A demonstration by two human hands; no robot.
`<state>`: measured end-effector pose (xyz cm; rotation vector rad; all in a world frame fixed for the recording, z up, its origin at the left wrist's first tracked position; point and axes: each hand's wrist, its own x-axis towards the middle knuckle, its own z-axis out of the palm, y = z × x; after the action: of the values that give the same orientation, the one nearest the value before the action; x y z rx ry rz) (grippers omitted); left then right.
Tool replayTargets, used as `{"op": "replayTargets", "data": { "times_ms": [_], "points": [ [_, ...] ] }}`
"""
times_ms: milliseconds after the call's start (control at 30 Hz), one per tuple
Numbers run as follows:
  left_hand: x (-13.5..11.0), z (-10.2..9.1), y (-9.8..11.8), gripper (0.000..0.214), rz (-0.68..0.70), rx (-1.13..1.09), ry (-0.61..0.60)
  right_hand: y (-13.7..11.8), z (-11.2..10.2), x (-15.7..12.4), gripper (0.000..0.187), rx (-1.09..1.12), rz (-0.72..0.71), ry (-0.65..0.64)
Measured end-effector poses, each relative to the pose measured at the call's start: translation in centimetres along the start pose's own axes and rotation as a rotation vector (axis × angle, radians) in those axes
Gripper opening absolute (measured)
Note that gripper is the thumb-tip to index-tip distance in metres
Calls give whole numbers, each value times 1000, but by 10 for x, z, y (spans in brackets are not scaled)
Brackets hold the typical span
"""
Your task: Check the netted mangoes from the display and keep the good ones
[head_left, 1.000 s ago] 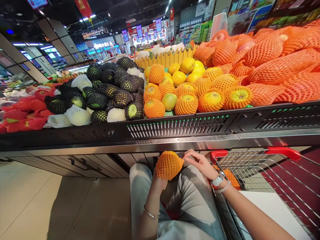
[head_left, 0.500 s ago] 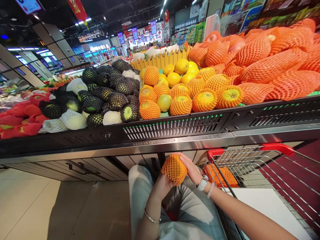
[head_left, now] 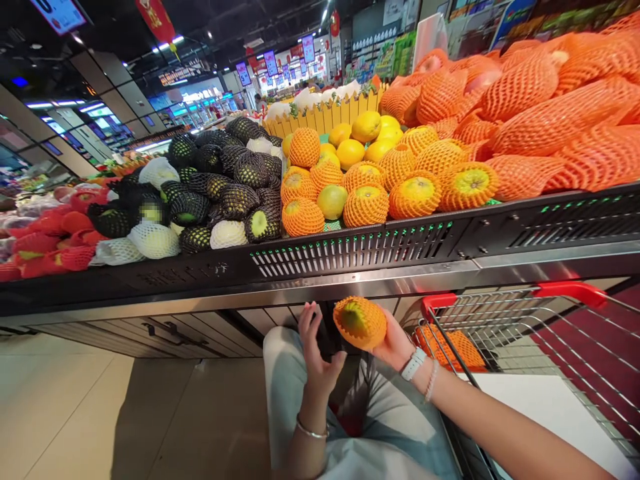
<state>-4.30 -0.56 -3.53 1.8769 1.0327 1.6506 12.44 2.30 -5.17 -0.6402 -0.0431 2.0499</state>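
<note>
My right hand [head_left: 396, 339] is closed around a yellow-green fruit [head_left: 356, 317] in an orange foam net, held above my lap in front of the display. The netting leaves the end of the fruit bare, facing left and up. Which kind of fruit it is, I cannot tell for sure. Just left of it, my left hand [head_left: 319, 352] is open, fingers raised and thumb apart, with nothing in it. Similar fruits in orange nets [head_left: 366, 203] are piled in the bin ahead, beside bare yellow ones [head_left: 350, 154].
Black-netted fruits [head_left: 237, 202] lie left of the pile, and larger orange-netted ones [head_left: 550, 127] lie right. A black slotted rail [head_left: 350, 250] and a metal edge [head_left: 350, 280] front the display. At right stands a shopping cart [head_left: 505, 320] holding orange-netted goods [head_left: 455, 348].
My left hand has let go of the netted fruit and opened to its left. The fruit is now in my right hand alone, turned so that its bare end shows.
</note>
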Motion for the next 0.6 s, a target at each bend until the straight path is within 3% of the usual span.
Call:
{"op": "replayTargets", "data": {
  "times_ms": [100, 200, 400, 600],
  "points": [
    [-3, 12, -8, 76, 33, 105, -141, 16, 3, -3, 38, 24, 57, -22],
    [-3, 15, -7, 80, 50, 132, -165, 29, 1, -2, 37, -38, 61, -21],
    [-1, 13, 2, 48, 37, 223, -177, 34, -2, -2, 34, -126, 49, 8],
    [-3, 14, -2, 35, -1, 209, -104, 32, -2, -3, 35, -239, -20, -69]
  ]
}}
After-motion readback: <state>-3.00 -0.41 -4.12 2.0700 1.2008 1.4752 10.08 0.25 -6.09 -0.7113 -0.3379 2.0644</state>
